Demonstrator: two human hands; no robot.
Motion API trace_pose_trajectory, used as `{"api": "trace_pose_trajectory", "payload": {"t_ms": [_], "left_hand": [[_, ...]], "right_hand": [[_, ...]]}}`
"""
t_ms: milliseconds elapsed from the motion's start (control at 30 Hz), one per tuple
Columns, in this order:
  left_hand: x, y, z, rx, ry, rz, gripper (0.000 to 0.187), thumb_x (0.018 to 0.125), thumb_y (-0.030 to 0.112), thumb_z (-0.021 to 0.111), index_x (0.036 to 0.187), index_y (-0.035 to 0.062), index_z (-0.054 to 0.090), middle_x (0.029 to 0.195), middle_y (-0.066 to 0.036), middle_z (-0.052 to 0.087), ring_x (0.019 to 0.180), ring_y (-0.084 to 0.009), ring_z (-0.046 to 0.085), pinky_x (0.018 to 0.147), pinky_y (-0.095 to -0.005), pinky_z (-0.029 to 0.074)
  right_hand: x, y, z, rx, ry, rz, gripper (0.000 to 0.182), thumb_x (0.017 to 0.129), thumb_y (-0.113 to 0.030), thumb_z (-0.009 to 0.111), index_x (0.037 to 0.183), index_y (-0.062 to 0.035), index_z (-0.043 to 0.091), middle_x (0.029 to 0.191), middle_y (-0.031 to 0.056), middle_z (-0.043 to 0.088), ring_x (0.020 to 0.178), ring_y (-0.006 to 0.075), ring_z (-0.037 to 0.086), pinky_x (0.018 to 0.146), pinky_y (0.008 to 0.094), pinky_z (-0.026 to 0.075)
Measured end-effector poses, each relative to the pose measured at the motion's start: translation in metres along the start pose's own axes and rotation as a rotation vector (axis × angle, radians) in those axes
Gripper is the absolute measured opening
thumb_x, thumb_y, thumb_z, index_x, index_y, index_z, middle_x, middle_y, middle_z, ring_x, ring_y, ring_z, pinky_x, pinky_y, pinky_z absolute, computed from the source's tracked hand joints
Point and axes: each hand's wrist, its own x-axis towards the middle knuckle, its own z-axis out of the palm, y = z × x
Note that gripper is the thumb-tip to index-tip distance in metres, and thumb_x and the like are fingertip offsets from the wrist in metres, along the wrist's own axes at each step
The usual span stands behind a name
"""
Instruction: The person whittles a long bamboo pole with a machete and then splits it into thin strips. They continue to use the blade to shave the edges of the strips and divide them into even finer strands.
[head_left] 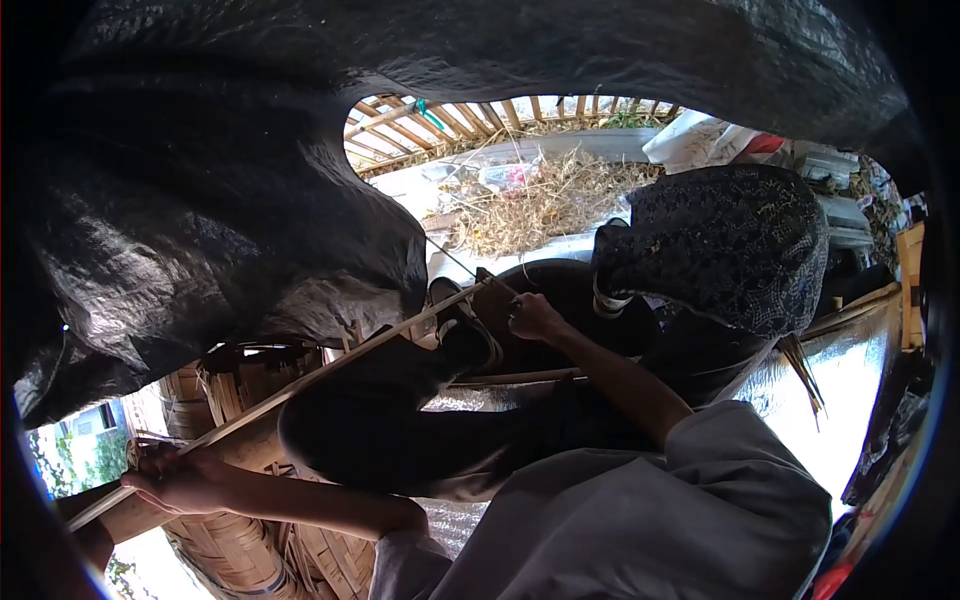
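Observation:
A long, pale bamboo strip runs slantwise across my lap, from the lower left up to the middle of the view. My left hand is closed around its lower part. Near the upper end of the strip, my right hand has its fingers curled tight, with a ring-like dark spot on one finger. A thin, straight piece slants from this hand to the upper left, past a small dark block at the strip's end. I cannot tell what the right fingers grip. My dark-trousered leg is bent beneath the strip.
Black plastic sheeting hangs overhead and at the left. Woven bamboo stands at the lower left. Ahead are a heap of dry shavings and a bamboo slat fence. Dark patterned cloth is at the right.

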Motion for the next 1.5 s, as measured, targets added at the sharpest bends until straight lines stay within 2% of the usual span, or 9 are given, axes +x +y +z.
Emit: {"api": "trace_pose_trajectory", "payload": {"t_ms": [133,233,500,600,733,800,1233,1333,1500], "left_hand": [[0.011,-0.007,-0.013,0.025,-0.035,0.035,0.019,0.089,0.020,0.050,0.086,0.0018,0.046,0.064,-0.009,0.054,0.051,-0.0129,0.044,0.047,-0.0232,0.036],[0.010,-0.005,-0.007,-0.089,-0.004,0.028,0.014,0.088,0.009,0.049,0.085,-0.0036,0.047,0.054,-0.006,0.041,0.047,-0.0151,0.039,0.045,-0.0266,0.033],[0.016,-0.011,-0.016,-0.038,-0.042,0.008,0.017,0.088,0.011,0.050,0.078,-0.0021,0.048,0.056,-0.006,0.043,0.051,-0.0154,0.044,0.048,-0.0282,0.039],[0.021,-0.010,-0.028,-0.082,-0.092,-0.023,0.018,0.088,0.012,0.051,0.076,-0.0009,0.047,0.057,-0.007,0.044,0.053,-0.0159,0.046,0.050,-0.0282,0.040],[0.013,-0.006,-0.013,-0.071,-0.037,0.021,0.017,0.087,0.011,0.051,0.076,-0.0003,0.047,0.058,-0.007,0.045,0.053,-0.0163,0.046,0.052,-0.0280,0.041],[0.024,-0.015,-0.024,-0.116,-0.074,-0.005,0.015,0.087,0.011,0.051,0.078,-0.0010,0.047,0.058,-0.007,0.045,0.053,-0.0164,0.046,0.052,-0.0279,0.041],[0.002,-0.001,-0.001,-0.038,0.060,0.044,0.013,0.085,0.007,0.055,0.087,-0.0045,0.049,0.061,-0.008,0.049,0.054,-0.0149,0.046,0.048,-0.0249,0.038],[0.005,-0.004,-0.005,-0.081,0.051,0.052,0.013,0.085,0.008,0.054,0.084,-0.0035,0.048,0.060,-0.007,0.048,0.053,-0.0141,0.045,0.046,-0.0250,0.036],[0.002,-0.004,0.000,-0.094,0.057,0.031,0.015,0.087,0.011,0.053,0.083,-0.0024,0.048,0.060,-0.006,0.046,0.052,-0.0129,0.041,0.045,-0.0245,0.034]], "right_hand": [[-0.012,0.027,-0.002,-0.096,0.011,0.219,0.027,0.063,-0.015,0.056,0.079,0.0057,0.061,0.085,0.0249,0.061,0.084,0.0376,0.059,0.074,0.0416,0.050],[-0.016,0.030,-0.020,-0.099,-0.063,0.327,0.027,0.064,-0.016,0.055,0.080,0.0057,0.061,0.084,0.0243,0.061,0.085,0.0373,0.059,0.074,0.0405,0.050],[0.007,0.019,0.007,0.013,0.033,0.003,0.024,0.064,-0.018,0.055,0.078,0.0018,0.060,0.075,0.0242,0.060,0.079,0.0356,0.060,0.068,0.0401,0.050],[-0.007,0.036,0.003,-0.071,-0.030,0.188,0.030,0.062,-0.021,0.060,0.079,0.0039,0.061,0.084,0.0243,0.060,0.086,0.0365,0.059,0.074,0.0404,0.049],[-0.004,0.079,-0.005,-0.181,-0.198,0.091,0.029,0.059,-0.021,0.061,0.074,0.0042,0.062,0.080,0.0246,0.061,0.082,0.0356,0.060,0.070,0.0399,0.050],[-0.008,0.066,-0.013,-0.063,-0.064,0.369,0.028,0.058,-0.019,0.061,0.072,0.0042,0.062,0.077,0.0248,0.061,0.079,0.0340,0.062,0.066,0.0390,0.051],[-0.018,0.044,-0.021,-0.040,-0.135,0.116,0.026,0.058,-0.017,0.059,0.069,0.0065,0.060,0.070,0.0226,0.061,0.074,0.0336,0.063,0.064,0.0365,0.051],[-0.005,0.061,-0.014,0.088,-0.128,0.292,0.027,0.058,-0.017,0.059,0.070,0.0063,0.061,0.071,0.0223,0.062,0.074,0.0338,0.063,0.062,0.0363,0.051],[0.014,0.038,-0.006,-0.038,0.093,0.189,0.029,0.059,-0.018,0.059,0.073,0.0066,0.061,0.066,0.0197,0.061,0.068,0.0282,0.063,0.056,0.0346,0.049]]}}
